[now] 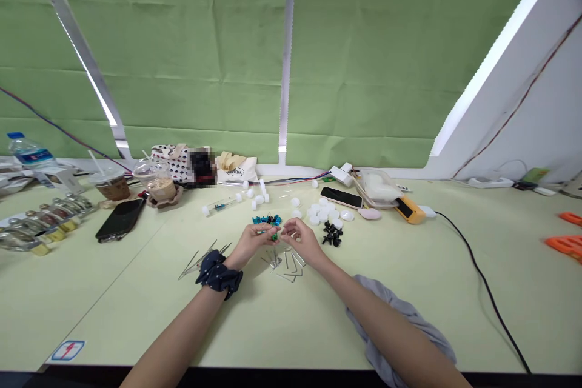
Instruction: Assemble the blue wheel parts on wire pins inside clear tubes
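Small green plastic-looking piece (274, 236) sits pinched in the left hand's (253, 244) fingertips, between both hands, its long axis too small to read. Just to its right, the right hand (304, 242) curls; whether that grasps anything, I cannot tell.
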{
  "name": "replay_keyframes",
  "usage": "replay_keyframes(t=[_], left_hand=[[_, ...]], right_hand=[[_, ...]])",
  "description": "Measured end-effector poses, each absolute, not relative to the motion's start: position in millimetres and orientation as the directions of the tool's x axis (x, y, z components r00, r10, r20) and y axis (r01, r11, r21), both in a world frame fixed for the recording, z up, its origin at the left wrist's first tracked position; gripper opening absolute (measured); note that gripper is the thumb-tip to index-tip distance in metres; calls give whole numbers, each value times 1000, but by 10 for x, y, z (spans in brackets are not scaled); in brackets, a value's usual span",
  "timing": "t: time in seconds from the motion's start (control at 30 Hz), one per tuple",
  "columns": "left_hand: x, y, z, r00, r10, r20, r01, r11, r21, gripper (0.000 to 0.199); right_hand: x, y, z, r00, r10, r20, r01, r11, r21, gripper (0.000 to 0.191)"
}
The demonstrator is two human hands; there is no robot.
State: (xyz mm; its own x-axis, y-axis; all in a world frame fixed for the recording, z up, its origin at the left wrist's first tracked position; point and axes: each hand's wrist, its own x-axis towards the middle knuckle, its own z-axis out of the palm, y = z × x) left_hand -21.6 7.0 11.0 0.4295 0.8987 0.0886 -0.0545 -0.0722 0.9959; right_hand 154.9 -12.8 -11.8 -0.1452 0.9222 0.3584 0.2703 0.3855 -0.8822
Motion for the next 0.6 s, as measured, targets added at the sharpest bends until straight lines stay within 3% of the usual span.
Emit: replay_keyframes(t=[0.1, 0.2, 0.33, 0.6], left_hand=[[-337, 163, 73, 347, 935, 71, -71, -50, 996, 40], [-436, 237, 39, 285, 956, 67, -73, -48, 996, 46], [-482, 276, 0, 256, 966, 46, -40, -37, 999, 51], [-455, 217, 21, 369, 929, 9, 30, -22, 999, 46]], right_hand=[[1597, -131, -147, -210, 922, 325, 529, 387, -755, 7], [1611, -120, -202, -220, 947, 235, 683, 322, -655, 1], [1556, -90, -261, -202, 958, 202, 750, 284, -597, 6], [1428, -88, -288, -195, 970, 144, 871, 239, -428, 7]])
